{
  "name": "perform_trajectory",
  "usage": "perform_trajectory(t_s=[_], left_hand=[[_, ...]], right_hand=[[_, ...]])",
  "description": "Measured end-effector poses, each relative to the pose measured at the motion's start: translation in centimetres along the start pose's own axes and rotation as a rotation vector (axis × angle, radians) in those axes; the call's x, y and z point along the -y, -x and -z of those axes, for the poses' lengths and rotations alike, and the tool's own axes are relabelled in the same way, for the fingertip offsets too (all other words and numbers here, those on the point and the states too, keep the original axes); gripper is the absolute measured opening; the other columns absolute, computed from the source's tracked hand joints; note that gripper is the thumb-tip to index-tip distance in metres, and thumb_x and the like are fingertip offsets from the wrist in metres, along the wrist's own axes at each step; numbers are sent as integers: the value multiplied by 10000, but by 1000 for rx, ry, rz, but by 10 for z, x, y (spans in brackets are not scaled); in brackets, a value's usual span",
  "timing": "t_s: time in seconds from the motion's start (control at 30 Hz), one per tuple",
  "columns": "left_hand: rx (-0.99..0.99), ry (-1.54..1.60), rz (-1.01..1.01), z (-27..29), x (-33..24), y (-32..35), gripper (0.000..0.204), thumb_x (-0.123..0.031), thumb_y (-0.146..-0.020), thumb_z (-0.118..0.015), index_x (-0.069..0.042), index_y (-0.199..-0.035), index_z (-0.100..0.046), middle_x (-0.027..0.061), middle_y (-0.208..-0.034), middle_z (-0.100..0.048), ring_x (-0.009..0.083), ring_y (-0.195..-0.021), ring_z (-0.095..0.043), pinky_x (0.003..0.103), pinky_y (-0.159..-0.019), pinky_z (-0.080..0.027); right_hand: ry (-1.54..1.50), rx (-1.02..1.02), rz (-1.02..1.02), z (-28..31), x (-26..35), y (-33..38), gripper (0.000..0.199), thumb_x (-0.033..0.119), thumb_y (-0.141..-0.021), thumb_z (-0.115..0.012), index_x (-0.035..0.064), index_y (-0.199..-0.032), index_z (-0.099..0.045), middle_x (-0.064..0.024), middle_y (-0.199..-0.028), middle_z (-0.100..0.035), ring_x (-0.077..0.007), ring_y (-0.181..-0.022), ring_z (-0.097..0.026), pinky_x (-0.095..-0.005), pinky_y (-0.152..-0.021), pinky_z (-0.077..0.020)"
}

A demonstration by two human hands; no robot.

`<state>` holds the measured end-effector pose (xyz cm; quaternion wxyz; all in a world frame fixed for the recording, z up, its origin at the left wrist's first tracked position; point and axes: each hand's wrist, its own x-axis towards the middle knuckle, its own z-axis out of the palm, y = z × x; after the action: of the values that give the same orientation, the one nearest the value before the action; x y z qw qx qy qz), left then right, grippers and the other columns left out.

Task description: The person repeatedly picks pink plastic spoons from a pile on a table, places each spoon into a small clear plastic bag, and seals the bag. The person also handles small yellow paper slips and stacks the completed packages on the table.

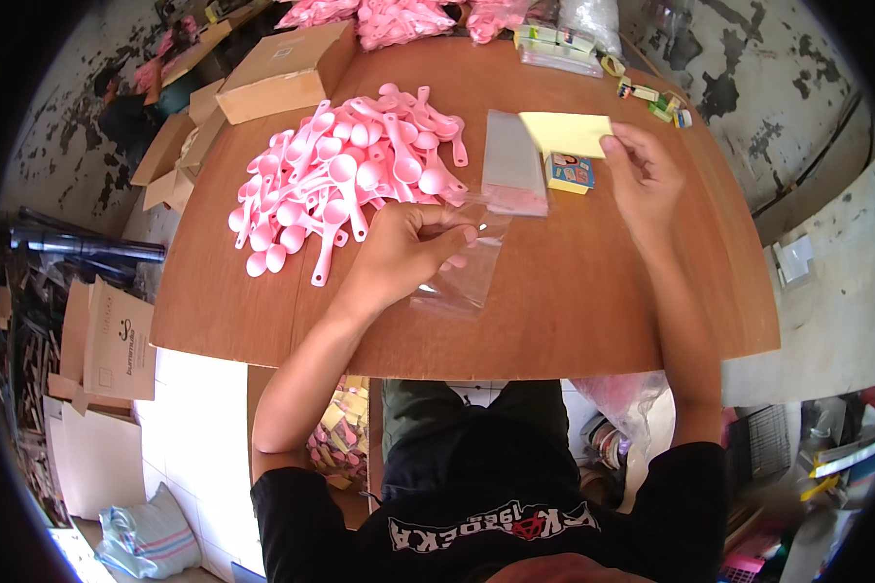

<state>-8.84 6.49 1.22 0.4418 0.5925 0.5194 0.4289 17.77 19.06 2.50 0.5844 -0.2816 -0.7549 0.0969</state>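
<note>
Fingers of the left hand (408,248) are pinching the upper edge of a clear plastic bag (462,267), which is lying flat on the round wooden table (593,311) just in front of the person. The thumb and fingertips are closing on the bag's mouth, so this hand is grasping the bag rather than resting open. The right hand (642,175) is reaching farther across the table and is holding a pale yellow card (566,133) by its right edge, thumb and fingers clamped on it. The card is hovering over a small colourful box (569,173) that is sitting on the table directly under it, and it is overlapping the far end of a stack of clear bags (512,163) whose near end is showing pink.

To the left of the stack, a heap of pink plastic spoons (345,170) is spreading across the tabletop, its nearest spoons lying just beside the left hand. A closed cardboard box (282,70) is sitting at the table's far left edge. More pink spoons (399,19) are piling up at the far edge, and several small yellow-and-colourful packets (651,97) are lying scattered at the far right.
</note>
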Motion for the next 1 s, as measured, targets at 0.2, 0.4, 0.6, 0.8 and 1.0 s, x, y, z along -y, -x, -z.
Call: perform_trajectory(t_s=[0.2, 0.4, 0.6, 0.8, 1.0], left_hand=[[58, 16, 17, -1, -1, 3, 199, -152, -924, -692, 21, -1014, -727, 55, -869, -724, 109, -741, -677, 246, -680, -553], [58, -23, 5, -5, -6, 4, 216, -162, -919, -701, 25, -1023, -726, 60, -861, -730, 98, -732, -663, 246, -668, -543], [103, -130, -1, -6, -6, 4, 237, -162, -931, -687, 41, -1049, -718, 46, -821, -721, 60, -718, -627, 221, -619, -489], [106, -67, -12, -8, -11, 7, 228, -141, -937, -675, 23, -1091, -710, 29, -837, -710, 32, -737, -584, 218, -642, -477], [112, -105, -200, -13, -7, 7, 254, -127, -958, -644, 19, -1163, -684, 36, -893, -716, 37, -777, -593, 221, -664, -489]], right_hand=[[-577, 133, -305, -3, 39, 7, 189, 67, -935, -660, -39, -1089, -640, -100, -967, -706, -113, -811, -663, -241, -678, -547], [-562, 340, -407, -9, 32, 13, 186, 62, -923, -674, -27, -1084, -643, -74, -936, -705, -84, -811, -646, -232, -667, -525], [-483, 493, -335, -19, 36, 28, 118, 62, -910, -686, -8, -1005, -682, -30, -906, -702, -51, -804, -629, -208, -661, -501], [-512, 667, -201, -26, 50, 34, 150, 89, -891, -696, 2, -1013, -712, -68, -1003, -686, -154, -932, -644, -291, -772, -521], [-596, 767, -300, -26, 56, 38, 213, 76, -882, -700, 15, -1085, -698, -82, -1125, -639, -198, -1028, -635, -352, -877, -541]])
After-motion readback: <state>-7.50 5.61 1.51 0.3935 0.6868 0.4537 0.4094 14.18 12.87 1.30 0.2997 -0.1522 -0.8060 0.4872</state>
